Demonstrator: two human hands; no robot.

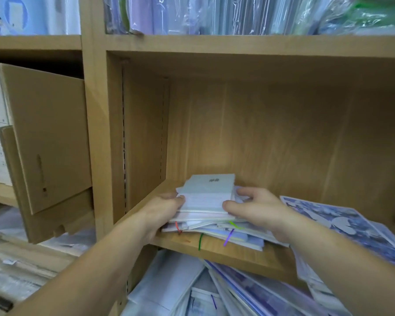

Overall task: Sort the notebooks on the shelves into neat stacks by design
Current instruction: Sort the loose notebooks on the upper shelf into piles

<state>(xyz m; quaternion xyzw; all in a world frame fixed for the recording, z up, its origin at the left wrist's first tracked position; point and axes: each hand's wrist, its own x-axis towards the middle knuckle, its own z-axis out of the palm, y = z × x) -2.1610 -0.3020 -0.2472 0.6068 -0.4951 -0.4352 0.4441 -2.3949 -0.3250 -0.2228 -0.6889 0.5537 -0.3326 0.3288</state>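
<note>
1. Stack of notebooks (203, 216) sits at the front left of the wooden shelf (214, 252), near the compartment's left wall. The stack is uneven: covers are fanned out and corners stick past each other.
2. Top notebook (209, 185) is pale grey-green with a small dark mark on its cover, too blurred to read. It lies skewed on the ones below.
3. My left hand (167, 209) grips the stack's left edge, thumb on top and fingers curled under and round the side.
4. My right hand (255, 209) grips the right side. The thumb presses on the front of the top covers and the fingers wrap the far right edge.
5. Ribbon markers hang from the stack's front: a red ribbon (178, 227) by my left wrist, a green ribbon (200, 241) over the shelf lip, a purple ribbon (228, 237) and a light green ribbon (234, 224) nearer my right hand.
6. Blue-patterned notebooks (342, 224) lie flat on the same shelf, just to the right of my right wrist, with some overhanging the front edge.
7. On the level below, a jumbled heap (249, 290) of white and blue-purple covers leans at all angles.
8. Brown cardboard folders (50, 133) stand tilted in the left compartment.
9. Plastic-wrapped packs (237, 14) stand upright on the level above.
</note>
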